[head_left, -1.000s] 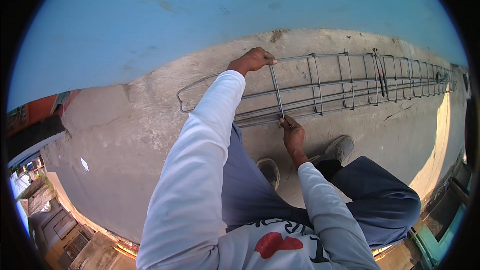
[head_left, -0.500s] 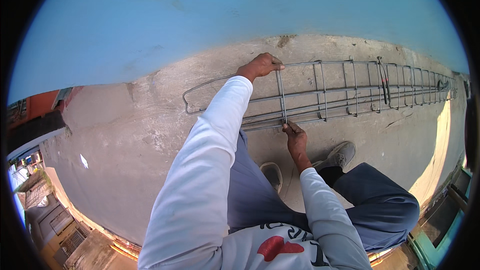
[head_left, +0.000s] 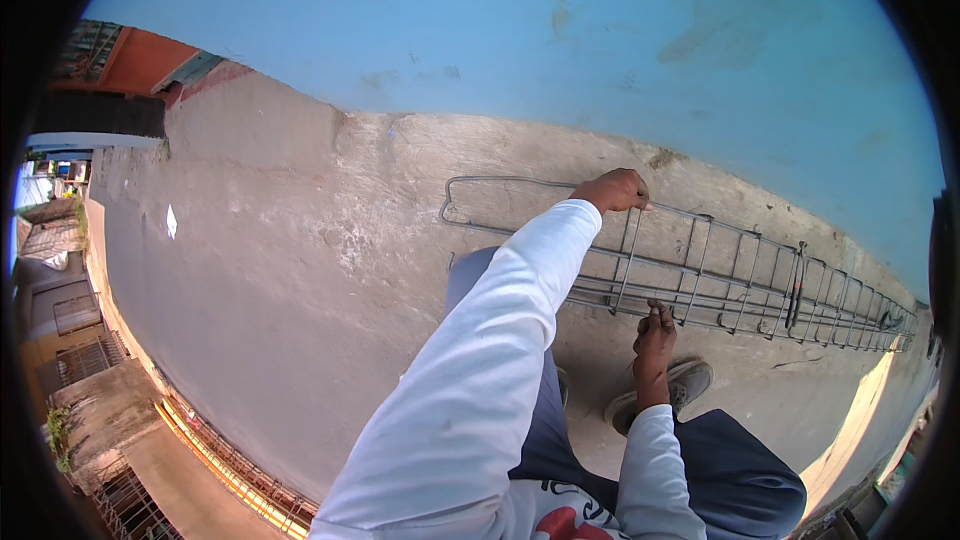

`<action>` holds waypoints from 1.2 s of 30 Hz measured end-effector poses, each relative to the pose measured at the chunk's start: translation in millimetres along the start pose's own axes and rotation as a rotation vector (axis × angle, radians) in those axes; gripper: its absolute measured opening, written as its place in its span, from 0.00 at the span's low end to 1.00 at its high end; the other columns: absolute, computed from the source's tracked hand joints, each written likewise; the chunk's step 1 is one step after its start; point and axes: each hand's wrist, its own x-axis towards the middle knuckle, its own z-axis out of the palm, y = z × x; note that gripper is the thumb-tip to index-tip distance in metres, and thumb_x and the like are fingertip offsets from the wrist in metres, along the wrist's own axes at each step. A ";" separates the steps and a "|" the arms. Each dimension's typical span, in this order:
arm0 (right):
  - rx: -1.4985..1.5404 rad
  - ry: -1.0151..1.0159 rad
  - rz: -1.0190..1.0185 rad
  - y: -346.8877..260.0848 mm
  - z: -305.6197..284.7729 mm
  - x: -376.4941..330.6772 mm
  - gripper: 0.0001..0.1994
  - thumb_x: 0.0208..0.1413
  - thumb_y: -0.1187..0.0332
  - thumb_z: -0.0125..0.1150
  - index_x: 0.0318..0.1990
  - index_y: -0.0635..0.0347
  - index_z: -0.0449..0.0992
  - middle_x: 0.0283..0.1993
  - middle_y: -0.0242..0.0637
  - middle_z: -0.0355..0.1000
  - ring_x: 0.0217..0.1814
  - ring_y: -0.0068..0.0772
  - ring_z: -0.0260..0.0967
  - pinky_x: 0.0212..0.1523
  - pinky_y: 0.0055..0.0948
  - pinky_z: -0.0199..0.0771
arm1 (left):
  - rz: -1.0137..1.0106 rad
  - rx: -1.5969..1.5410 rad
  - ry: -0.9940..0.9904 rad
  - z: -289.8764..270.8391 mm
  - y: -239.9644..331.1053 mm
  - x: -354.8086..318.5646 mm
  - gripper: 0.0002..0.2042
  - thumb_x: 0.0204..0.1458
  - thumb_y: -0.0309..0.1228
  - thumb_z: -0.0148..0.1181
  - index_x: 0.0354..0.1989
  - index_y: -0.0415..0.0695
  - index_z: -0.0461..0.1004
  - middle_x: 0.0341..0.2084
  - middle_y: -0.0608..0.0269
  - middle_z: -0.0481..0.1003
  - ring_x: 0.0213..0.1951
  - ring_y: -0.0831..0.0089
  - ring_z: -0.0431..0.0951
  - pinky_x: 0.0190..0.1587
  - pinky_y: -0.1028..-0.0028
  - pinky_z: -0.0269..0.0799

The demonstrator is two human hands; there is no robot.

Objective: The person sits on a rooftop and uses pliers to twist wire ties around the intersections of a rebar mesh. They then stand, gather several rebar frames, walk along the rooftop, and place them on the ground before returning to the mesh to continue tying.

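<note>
A long steel rebar cage (head_left: 745,284) lies on the concrete floor, its bars running off to the right with square stirrups along them. My left hand (head_left: 620,190) is closed on its far bar, at the top corner of the leftmost stirrup (head_left: 627,255). At the near side, my right hand (head_left: 655,340) has its fingers curled together against the lower bar, a little right of that stirrup's bottom end. Whatever those fingertips pinch is too small to make out. A pair of pincers (head_left: 797,290) rests across the cage farther right.
A blue wall (head_left: 560,30) rises beyond the cage. Dark wire (head_left: 890,321) sits bunched at the cage's far right end. My shoes (head_left: 688,382) stand close to its near side. Off to the left, the concrete floor (head_left: 240,320) ends at an edge above lower structures.
The view has swung, so the cage now slants down to the right. My right hand has shifted right along the near bar, off the stirrup's bottom corner. My left hand keeps its hold.
</note>
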 end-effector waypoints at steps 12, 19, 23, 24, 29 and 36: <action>-0.650 -0.207 -0.115 -70.6 27.6 127.5 0.15 0.52 0.71 0.58 0.46 0.57 0.84 0.30 0.43 0.79 0.23 0.34 0.76 0.24 0.34 0.76 | -0.066 -0.010 0.069 -6.9 13.7 0.4 0.21 0.57 0.49 0.62 0.46 0.43 0.82 0.47 0.49 0.80 0.51 0.53 0.78 0.55 0.58 0.72; -0.454 -0.206 -0.155 -79.9 60.3 155.3 0.13 0.54 0.69 0.58 0.45 0.54 0.84 0.33 0.43 0.81 0.29 0.36 0.79 0.36 0.32 0.76 | -0.150 -0.022 0.131 -4.1 14.0 16.6 0.15 0.61 0.41 0.59 0.43 0.42 0.82 0.37 0.56 0.82 0.39 0.62 0.79 0.47 0.63 0.72; -0.284 -0.222 -0.099 -92.3 70.4 146.4 0.12 0.59 0.61 0.59 0.42 0.55 0.84 0.33 0.49 0.80 0.34 0.48 0.78 0.38 0.38 0.74 | -0.201 -0.198 0.280 4.0 7.7 24.0 0.12 0.58 0.36 0.62 0.37 0.38 0.83 0.34 0.56 0.83 0.37 0.67 0.80 0.44 0.65 0.74; -0.341 -0.200 -0.143 -91.5 69.0 150.7 0.13 0.59 0.59 0.58 0.42 0.57 0.84 0.33 0.51 0.80 0.36 0.52 0.78 0.40 0.41 0.74 | -0.193 -0.169 0.301 4.7 10.8 27.5 0.11 0.57 0.35 0.63 0.37 0.38 0.83 0.33 0.56 0.83 0.36 0.67 0.80 0.43 0.66 0.75; -0.559 -0.142 -0.345 -92.5 76.2 150.7 0.18 0.62 0.54 0.56 0.39 0.61 0.82 0.35 0.59 0.77 0.43 0.64 0.75 0.46 0.49 0.73 | -0.224 -0.241 0.383 5.4 12.0 27.2 0.10 0.57 0.32 0.63 0.36 0.36 0.83 0.31 0.56 0.83 0.32 0.70 0.81 0.40 0.70 0.76; -0.707 -0.061 -0.361 -84.8 84.5 164.0 0.21 0.61 0.53 0.58 0.36 0.67 0.81 0.39 0.63 0.76 0.47 0.66 0.74 0.50 0.51 0.74 | -0.214 -0.311 0.437 10.0 11.4 27.6 0.11 0.59 0.32 0.62 0.41 0.34 0.80 0.31 0.56 0.83 0.32 0.71 0.82 0.39 0.69 0.77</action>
